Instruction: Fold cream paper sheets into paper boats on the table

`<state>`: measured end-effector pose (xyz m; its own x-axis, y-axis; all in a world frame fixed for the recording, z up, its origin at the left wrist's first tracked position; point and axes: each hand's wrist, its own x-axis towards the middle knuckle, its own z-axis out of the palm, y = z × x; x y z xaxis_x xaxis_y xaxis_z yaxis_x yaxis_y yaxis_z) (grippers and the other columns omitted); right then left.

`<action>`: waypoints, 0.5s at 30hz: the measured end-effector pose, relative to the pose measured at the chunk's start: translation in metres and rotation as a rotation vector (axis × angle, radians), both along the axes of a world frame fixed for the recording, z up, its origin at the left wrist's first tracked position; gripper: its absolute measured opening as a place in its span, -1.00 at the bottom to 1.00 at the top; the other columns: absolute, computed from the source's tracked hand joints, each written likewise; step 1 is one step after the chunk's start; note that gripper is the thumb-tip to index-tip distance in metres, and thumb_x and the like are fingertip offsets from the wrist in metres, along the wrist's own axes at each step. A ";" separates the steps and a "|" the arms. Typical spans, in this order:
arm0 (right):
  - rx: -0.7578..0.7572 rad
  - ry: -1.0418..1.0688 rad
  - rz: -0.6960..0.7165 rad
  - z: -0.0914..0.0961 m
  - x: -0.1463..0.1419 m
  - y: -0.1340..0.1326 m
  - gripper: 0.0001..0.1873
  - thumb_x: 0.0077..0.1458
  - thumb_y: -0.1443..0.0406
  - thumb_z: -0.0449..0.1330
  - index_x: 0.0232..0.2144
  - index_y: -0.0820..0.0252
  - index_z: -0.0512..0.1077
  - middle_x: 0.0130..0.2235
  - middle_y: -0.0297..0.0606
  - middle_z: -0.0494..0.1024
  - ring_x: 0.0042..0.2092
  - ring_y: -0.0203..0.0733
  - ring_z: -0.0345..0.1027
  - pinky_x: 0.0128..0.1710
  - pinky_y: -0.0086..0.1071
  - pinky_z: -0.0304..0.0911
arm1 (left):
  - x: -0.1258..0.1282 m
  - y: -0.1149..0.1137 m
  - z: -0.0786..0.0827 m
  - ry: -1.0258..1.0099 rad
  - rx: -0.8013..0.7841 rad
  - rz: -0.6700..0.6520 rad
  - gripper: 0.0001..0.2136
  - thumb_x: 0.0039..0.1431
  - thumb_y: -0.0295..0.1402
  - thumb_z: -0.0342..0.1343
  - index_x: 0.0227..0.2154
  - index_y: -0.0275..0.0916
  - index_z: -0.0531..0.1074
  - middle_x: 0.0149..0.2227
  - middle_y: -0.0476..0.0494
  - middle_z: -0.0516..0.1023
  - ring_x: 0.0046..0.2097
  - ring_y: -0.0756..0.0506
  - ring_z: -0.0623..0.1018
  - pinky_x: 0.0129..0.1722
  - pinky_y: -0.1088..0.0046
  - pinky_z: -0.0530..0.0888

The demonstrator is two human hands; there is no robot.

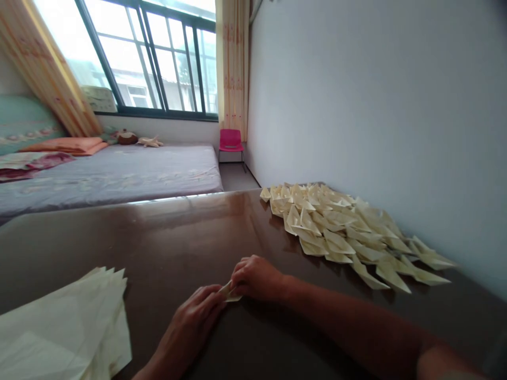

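Between my two hands, a small piece of folded cream paper (pixel 233 297) is held just over the brown table (pixel 186 248). My left hand (pixel 200 309) has its fingers closed on the paper's left end. From the right, my right hand (pixel 255 277) pinches the other end, its fingers bent and pressed together. Most of the folded paper is hidden behind the fingers. To the left lies a stack of flat cream paper sheets (pixel 67 327). A large heap of folded paper boats (pixel 336 227) covers the table's right side.
The white wall (pixel 376 105) runs along the table's right edge. Past the far edge stand a bed (pixel 166 169) with orange pillows (pixel 67 145) and a pink chair (pixel 231 141). A window (pixel 158 58) with curtains (pixel 233 68) is behind them.
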<state>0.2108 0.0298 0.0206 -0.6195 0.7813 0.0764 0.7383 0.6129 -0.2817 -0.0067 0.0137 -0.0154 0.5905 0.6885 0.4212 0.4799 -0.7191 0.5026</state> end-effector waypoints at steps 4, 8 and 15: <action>0.123 -0.111 -0.010 -0.004 -0.001 -0.010 -0.78 0.14 0.11 0.16 -0.36 0.06 0.53 -0.28 -0.34 0.58 -0.20 -0.22 0.36 -0.22 -0.33 0.13 | 0.001 0.004 -0.003 -0.012 0.010 0.014 -0.83 0.25 -0.23 0.00 -0.24 -0.03 0.50 -0.19 0.02 0.57 -0.25 -0.02 0.60 -0.22 0.60 0.53; 0.175 -0.138 -0.010 -0.002 0.000 -0.014 -0.76 0.19 0.15 0.10 -0.38 0.11 0.49 -0.27 -0.33 0.58 -0.19 -0.20 0.34 -0.25 -0.32 0.15 | 0.001 0.003 -0.001 -0.023 -0.001 -0.003 -0.82 0.26 -0.22 -0.02 -0.25 -0.04 0.48 -0.22 0.01 0.58 -0.26 -0.03 0.60 -0.26 0.60 0.54; 0.135 -0.023 0.002 -0.008 0.004 -0.029 -0.78 0.20 0.12 0.07 -0.25 0.02 0.48 -0.13 -0.43 0.56 -0.13 -0.22 0.34 -0.26 -0.36 0.16 | -0.004 0.003 0.001 -0.044 0.024 -0.032 -0.84 0.24 -0.26 -0.01 -0.20 0.03 0.45 -0.24 0.07 0.60 -0.28 -0.03 0.62 -0.29 0.65 0.56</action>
<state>0.2143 0.0013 0.0130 -0.6237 0.7637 0.1666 0.7424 0.6454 -0.1797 -0.0105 0.0170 -0.0146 0.5922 0.6592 0.4634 0.4344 -0.7455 0.5054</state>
